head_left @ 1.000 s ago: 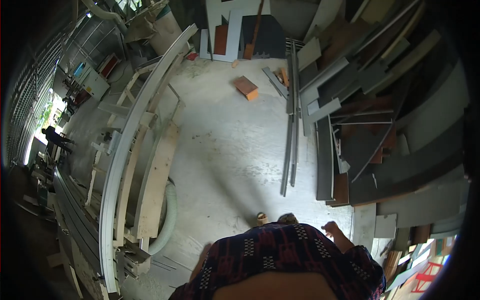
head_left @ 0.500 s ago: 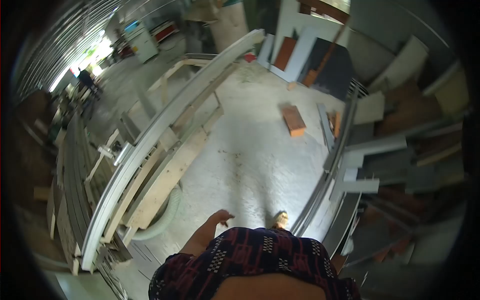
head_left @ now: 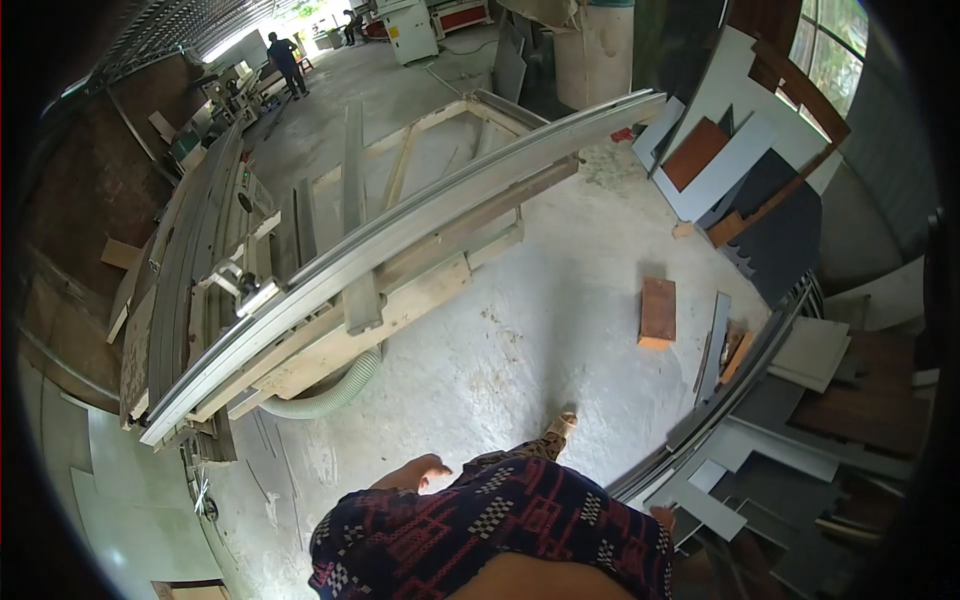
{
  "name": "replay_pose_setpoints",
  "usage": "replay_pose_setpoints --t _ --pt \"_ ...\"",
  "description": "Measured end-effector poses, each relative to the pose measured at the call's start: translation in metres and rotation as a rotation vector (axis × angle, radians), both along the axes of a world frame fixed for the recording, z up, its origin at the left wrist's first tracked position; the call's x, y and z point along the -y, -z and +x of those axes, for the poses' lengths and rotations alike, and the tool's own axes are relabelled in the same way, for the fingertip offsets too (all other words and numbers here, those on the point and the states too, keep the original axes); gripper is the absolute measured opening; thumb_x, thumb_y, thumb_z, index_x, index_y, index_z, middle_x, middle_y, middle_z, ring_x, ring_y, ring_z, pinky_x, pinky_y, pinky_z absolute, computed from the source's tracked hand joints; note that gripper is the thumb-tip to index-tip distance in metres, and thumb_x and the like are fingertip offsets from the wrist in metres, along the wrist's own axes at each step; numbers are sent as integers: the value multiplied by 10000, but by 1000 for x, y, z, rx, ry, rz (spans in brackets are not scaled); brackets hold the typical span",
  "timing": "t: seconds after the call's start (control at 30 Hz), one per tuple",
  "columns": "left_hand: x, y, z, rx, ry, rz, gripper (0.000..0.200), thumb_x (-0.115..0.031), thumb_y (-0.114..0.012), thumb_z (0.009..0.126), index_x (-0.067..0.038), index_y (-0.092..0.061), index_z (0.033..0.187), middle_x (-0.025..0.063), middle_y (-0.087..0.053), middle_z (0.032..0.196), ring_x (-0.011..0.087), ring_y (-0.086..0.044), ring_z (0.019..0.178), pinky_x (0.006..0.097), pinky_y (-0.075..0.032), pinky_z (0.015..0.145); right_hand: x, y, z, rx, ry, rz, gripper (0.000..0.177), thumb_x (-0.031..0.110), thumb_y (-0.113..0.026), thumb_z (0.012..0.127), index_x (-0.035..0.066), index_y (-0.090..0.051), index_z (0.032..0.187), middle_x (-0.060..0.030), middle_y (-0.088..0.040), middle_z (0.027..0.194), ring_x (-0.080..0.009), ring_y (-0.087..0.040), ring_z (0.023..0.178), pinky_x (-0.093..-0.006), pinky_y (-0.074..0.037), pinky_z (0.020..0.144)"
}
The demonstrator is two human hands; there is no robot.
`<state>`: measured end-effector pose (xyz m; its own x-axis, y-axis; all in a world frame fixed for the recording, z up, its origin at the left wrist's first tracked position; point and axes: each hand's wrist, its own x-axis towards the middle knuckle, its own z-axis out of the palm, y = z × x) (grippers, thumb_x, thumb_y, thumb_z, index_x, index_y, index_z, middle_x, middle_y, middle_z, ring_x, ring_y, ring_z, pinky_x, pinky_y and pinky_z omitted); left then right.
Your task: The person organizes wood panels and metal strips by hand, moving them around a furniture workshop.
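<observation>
My left hand (head_left: 428, 470) hangs at my left side over the concrete floor (head_left: 470, 370), fingers partly curled and apart, holding nothing. Only a small part of my right hand (head_left: 663, 517) shows at the right edge of my patterned shirt (head_left: 500, 510), near the leaning panels; its fingers are too hidden to read. One foot in a light shoe (head_left: 563, 424) is on the floor ahead of me.
A long machine with a metal rail (head_left: 400, 230) crosses the left, with a ribbed hose (head_left: 340, 390) beneath. A reddish-brown block (head_left: 657, 312) lies ahead. Boards (head_left: 810, 355) crowd the right. A person (head_left: 285, 65) stands far back left.
The view has turned left: the block, boards and machine now sit further right or lower. A small part of my right hand now shows at the shirt's right edge.
</observation>
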<state>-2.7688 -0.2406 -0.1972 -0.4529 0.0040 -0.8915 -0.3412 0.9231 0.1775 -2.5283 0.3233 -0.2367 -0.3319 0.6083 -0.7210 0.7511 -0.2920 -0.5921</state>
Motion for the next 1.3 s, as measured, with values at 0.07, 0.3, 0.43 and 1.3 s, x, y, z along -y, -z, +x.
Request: replay_pose_setpoints --t 0.07,0.3,0.43,1.3 --pt "-36 4 -45 -27 17 10 581 -432 -623 756 18 -550 1115 216 -648 793 312 -647 642 414 -524 580 -8 1 -38 44 -15 -33 150 150 -539 784 41 -541 680 -66 -499 551 -203 -545 430 -335 -349 317" --pt "-198 17 -228 -381 321 273 569 -500 -577 772 -44 -567 1113 183 -599 1003 307 -577 927 415 -462 776 -46 -4 -162 70 -104 -89 167 156 -545 786 39 -532 666 -74 -497 542 -210 -532 421 -341 -349 321" --pt "-281 -5 -305 -518 386 315 588 -481 -557 779 -33 -544 1158 180 -533 1204 323 -492 1125 390 -392 948 -81 0 -232 55 -192 -106 178 159 -548 786 37 -528 658 -78 -495 536 -213 -525 415 -344 -349 323" --pt "-394 82 -316 -225 649 354 281 -141 -535 810 -192 -610 1077 102 -562 901 288 -620 772 407 -528 505 -428 74 -270 81 -1118 678 303 272 -551 831 -3 -594 710 -165 -575 584 -325 -573 524 -439 -452 526"
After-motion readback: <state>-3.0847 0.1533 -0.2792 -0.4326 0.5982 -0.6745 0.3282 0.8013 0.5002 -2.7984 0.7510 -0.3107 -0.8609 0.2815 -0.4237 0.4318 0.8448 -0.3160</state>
